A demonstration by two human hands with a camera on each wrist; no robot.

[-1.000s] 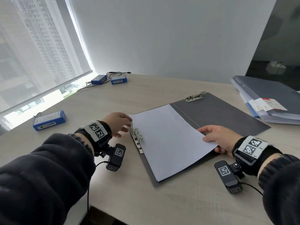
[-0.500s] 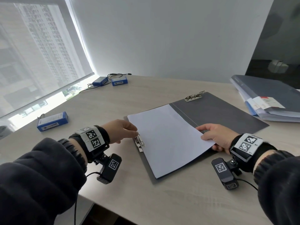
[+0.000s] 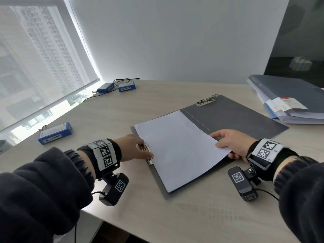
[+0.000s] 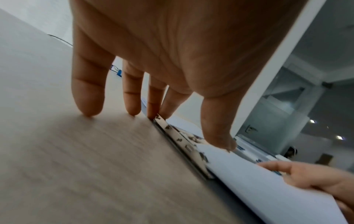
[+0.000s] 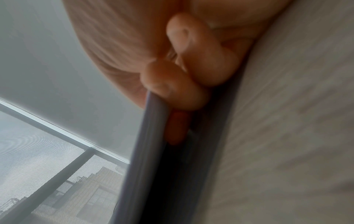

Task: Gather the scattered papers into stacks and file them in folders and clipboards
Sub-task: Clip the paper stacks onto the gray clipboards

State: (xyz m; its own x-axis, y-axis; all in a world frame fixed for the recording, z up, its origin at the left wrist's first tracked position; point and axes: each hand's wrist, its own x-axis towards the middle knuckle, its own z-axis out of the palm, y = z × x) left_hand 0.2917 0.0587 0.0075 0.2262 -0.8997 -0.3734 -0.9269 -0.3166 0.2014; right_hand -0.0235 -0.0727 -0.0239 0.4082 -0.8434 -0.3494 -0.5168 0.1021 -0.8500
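On the open folder (image 3: 228, 118): our left hand (image 3: 130, 148), fingers straight, presses the side clip (image 3: 148, 153); our right hand (image 3: 231, 143) pinches the paper stack (image 3: 175, 146), likely squaring it.

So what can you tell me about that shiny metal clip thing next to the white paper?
The metal clip is a silvery, flat spring clamp with cut-out holes, fixed along the left edge of the open grey folder. It lies flat, and the edge of the white paper stack meets it; whether it pinches the paper cannot be told. The left hand rests on it with straight fingers. The right hand pinches the paper's far edge.
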